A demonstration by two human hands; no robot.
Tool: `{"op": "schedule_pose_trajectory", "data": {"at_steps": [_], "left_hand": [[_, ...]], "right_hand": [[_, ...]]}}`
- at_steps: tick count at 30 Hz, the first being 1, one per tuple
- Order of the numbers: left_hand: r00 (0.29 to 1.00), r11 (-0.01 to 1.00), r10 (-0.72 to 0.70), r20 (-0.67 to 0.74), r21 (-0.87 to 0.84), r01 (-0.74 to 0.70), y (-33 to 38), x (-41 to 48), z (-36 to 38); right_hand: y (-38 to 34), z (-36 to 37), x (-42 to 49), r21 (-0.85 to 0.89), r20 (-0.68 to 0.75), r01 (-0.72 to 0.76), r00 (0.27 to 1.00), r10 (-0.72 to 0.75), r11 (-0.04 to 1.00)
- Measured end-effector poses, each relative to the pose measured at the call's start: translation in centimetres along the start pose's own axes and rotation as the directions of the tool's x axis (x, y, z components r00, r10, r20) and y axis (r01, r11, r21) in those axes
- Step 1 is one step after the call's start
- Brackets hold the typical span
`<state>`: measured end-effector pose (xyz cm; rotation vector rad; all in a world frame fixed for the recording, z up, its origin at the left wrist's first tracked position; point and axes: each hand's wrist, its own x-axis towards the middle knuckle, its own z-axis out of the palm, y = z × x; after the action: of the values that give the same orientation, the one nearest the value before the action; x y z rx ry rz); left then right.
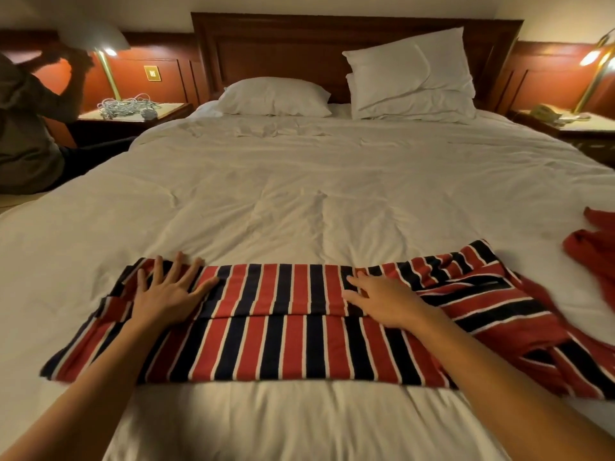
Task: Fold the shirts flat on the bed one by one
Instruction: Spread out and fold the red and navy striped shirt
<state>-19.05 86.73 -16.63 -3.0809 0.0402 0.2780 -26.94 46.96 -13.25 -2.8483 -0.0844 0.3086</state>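
White, rumpled bedding covered the wide bed (299,194), with a dark wooden headboard (283,44) and two pillows at its far edge. The striped shirt (283,344), in red, navy and white, lay close to the near edge, about midway along it. Its far part was folded over toward the near side, so a fold edge ran across its middle. The end toward the bed's right edge was bunched and twisted, and a red garment (590,257) lay crumpled at that edge.

The step in hand looked like smoothing this first fold. To do it well, the palms should press flat and sweep from the shirt's middle out to its ends. That would drive out trapped creases and keep the fold edge straight and parallel to the near edge. The twisted right end probably needed untangling and laying flat before any further fold, or the lump would be locked in.

Neither hand gripped anything. The left hand (166,294) lay palm down on the shirt's left end, fingers spread wide, their tips reaching its far edge. The right hand (382,302) rested palm down just right of the middle on the folded layer. Its fingers were extended and closer together, and they pinched no cloth.
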Motion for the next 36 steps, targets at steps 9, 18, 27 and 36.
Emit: {"op": "schedule_pose_trajectory", "data": {"at_steps": [9, 18, 27, 36], "left_hand": [[0.995, 0.957, 0.067, -0.071, -0.276, -0.085, 16.8, -3.6, -1.5], [0.561, 0.396, 0.791, -0.244, -0.496, -0.773, 35.8, -13.0, -2.8], [0.643, 0.346, 0.653, -0.399, -0.599, -0.723, 37.1, -14.9, -3.0], [0.7, 0.1, 0.579, -0.418, -0.816, -0.569, 34.7, -14.5, -6.5]], "right_hand": [[16.4, -2.9, -11.5, 0.098, -0.221, -0.088, 0.969, 0.108, 0.991], [20.4, -2.7, -17.2, 0.187, -0.256, 0.044, 0.967, 0.005, 0.981], [21.1, -3.4, -17.2, 0.017, -0.286, 0.114, 0.953, -0.104, 0.993], [19.5, -8.1, -17.6, 0.217, -0.513, 0.363, 0.832, -0.211, 0.906]]}}
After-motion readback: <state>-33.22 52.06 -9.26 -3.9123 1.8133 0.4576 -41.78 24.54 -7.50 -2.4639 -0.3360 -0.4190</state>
